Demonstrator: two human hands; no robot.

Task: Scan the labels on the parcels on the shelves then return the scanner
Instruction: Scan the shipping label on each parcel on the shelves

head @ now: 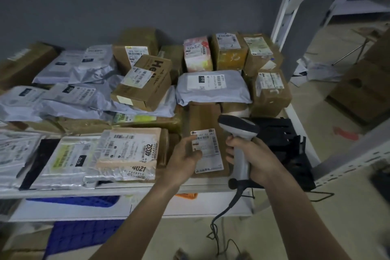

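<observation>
One scanner (239,133), grey with a dark head, is gripped by its handle in the right hand (253,158), fingers curled round it; its head is held above the front right part of the shelf (147,190), just beside one flat brown parcel (205,120). One black cable (223,213) is seen hanging from the handle's base to the floor. One white label (207,151) lies on that parcel. The left hand (183,158) is laid at the label's left edge, fingers fairly straight, fingertips touching the label.

One black stand (289,145) is noted at the shelf's right end, behind the right hand. Left of the brown parcel, one pink padded mailer (128,150) marked 4032 is recorded. Behind it, one tilted box (145,82) rests on grey poly bags; four upright boxes are counted in the back right row. The full parcel count cannot be told, since many overlap. One blue crate (84,232) sits below the shelf.
</observation>
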